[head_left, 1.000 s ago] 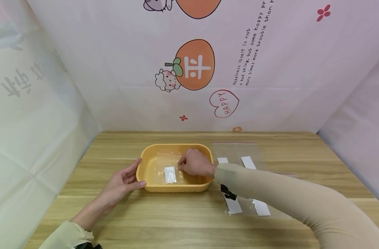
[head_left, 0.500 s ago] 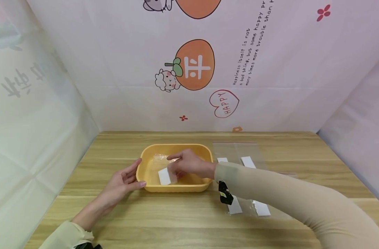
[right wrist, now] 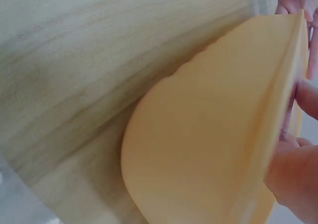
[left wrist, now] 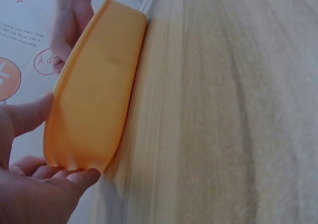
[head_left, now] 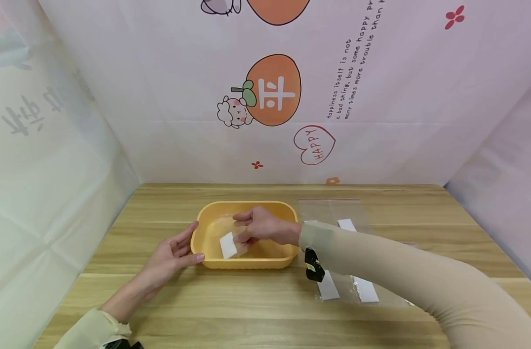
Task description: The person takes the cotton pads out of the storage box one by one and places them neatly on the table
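A yellow plastic basin (head_left: 248, 264) with rounded corners sits on the wooden table. My left hand (head_left: 171, 254) grips its left end, thumb on the near rim and fingers around the end wall, as the left wrist view also shows along the basin's side (left wrist: 92, 95). Inside the basin, my right hand (head_left: 263, 228) pinches a small clear zip bag bearing a white label (head_left: 228, 245), which slants toward the left. The fingertips hide part of that bag. In the right wrist view the basin wall (right wrist: 208, 110) covers most of the right hand (right wrist: 298, 169).
Several larger clear zip bags (head_left: 330, 209) lie flat to the basin's right, partly under the right forearm. White labels (head_left: 365, 289) show on them. A printed cloth (head_left: 182, 145) hangs behind the table (head_left: 230, 310) and along both sides.
My right hand has moved slightly left within the basin and taken hold of the small bag, whose white label has shifted left and tilted. The left hand and basin stay put.
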Demonstrator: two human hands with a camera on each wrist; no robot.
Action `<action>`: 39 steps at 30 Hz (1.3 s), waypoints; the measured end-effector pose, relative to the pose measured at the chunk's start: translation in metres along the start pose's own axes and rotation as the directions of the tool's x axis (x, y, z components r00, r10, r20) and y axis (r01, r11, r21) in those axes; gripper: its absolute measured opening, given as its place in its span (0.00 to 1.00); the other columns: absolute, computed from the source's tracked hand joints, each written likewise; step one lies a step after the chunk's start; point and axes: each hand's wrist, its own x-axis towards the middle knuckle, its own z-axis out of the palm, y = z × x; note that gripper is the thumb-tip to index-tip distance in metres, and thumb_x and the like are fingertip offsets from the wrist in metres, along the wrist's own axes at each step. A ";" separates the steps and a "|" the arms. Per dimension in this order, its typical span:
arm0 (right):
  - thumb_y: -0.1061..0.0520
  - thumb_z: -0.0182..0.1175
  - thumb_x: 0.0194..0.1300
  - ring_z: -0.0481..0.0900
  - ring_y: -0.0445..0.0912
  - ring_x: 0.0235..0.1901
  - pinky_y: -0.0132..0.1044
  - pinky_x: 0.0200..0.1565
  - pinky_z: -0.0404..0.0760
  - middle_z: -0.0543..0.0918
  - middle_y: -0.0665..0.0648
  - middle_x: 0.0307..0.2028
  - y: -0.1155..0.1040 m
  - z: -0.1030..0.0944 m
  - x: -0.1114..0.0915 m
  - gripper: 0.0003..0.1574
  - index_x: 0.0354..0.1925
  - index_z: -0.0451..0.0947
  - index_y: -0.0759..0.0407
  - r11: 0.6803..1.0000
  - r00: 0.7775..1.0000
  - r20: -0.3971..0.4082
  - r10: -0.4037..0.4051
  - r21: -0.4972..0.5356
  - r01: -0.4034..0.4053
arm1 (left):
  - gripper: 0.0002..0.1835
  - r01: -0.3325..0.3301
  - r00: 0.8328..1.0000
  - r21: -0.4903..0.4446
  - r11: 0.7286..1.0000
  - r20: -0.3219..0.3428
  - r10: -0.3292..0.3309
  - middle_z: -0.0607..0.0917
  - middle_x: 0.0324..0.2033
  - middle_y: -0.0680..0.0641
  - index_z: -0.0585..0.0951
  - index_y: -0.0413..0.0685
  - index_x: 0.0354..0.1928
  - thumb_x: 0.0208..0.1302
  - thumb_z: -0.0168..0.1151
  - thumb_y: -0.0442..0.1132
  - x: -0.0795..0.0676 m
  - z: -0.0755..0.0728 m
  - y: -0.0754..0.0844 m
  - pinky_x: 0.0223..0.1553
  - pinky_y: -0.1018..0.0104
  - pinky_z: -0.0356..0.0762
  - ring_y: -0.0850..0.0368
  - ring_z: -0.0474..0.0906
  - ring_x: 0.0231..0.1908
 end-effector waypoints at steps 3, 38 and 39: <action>0.70 0.74 0.63 0.84 0.43 0.28 0.37 0.35 0.89 0.75 0.67 0.70 -0.006 -0.003 -0.004 0.44 0.74 0.68 0.72 1.000 1.000 0.017 -0.006 -0.029 0.006 | 0.49 -0.002 1.000 0.000 1.000 0.003 0.002 0.49 0.81 0.32 0.48 0.38 0.84 0.71 0.69 0.32 0.000 0.000 0.000 0.63 0.69 0.73 0.35 0.55 0.76; 0.66 0.73 0.63 0.84 0.48 0.32 0.40 0.41 0.88 0.67 0.61 0.77 -0.055 -0.123 -0.091 0.50 0.79 0.64 0.64 0.962 0.991 0.014 -0.135 -0.238 0.135 | 0.51 0.015 1.000 0.002 1.000 -0.005 -0.015 0.50 0.81 0.35 0.49 0.40 0.84 0.70 0.71 0.34 0.000 0.001 -0.004 0.61 0.71 0.74 0.36 0.57 0.76; 0.67 0.72 0.64 0.83 0.48 0.32 0.40 0.41 0.88 0.67 0.61 0.77 -0.053 -0.130 -0.095 0.50 0.79 0.63 0.64 0.962 0.991 0.007 -0.133 -0.241 0.130 | 0.51 0.013 1.000 0.001 1.000 -0.003 -0.013 0.50 0.81 0.35 0.48 0.40 0.84 0.70 0.71 0.34 0.000 0.002 -0.004 0.61 0.71 0.74 0.36 0.56 0.76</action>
